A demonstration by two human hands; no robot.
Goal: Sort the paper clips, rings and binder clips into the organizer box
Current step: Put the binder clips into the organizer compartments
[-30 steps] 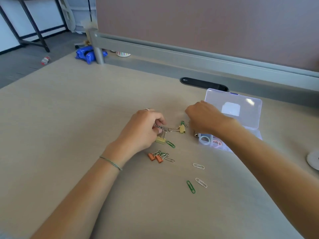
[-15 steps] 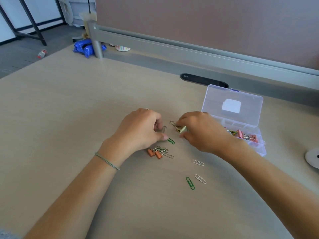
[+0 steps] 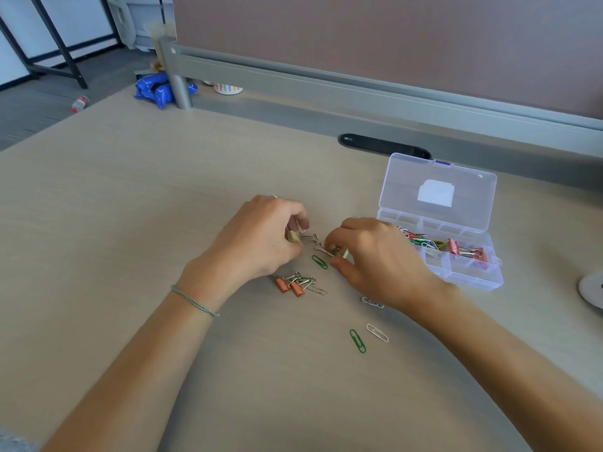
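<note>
A pale wood-grain desk (image 3: pixel 130 197) fills most of the view. Along its far edge runs a grey metal rail (image 3: pixel 359 89), and above the rail rises a dusty-pink partition panel (image 3: pixel 375 37). A black oval cable slot (image 3: pixel 385 146) is set into the desk just in front of the rail. Left of the desk lies dark grey floor (image 3: pixel 32 109), where black table legs (image 3: pixel 62 44) stand before a white wall. Light is soft and even.

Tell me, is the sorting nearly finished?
About halfway. The organizer box already holds paper clips and pink binder clips. The left hand and right hand each pinch a yellow binder clip. Two orange binder clips and several loose clips remain.
</note>
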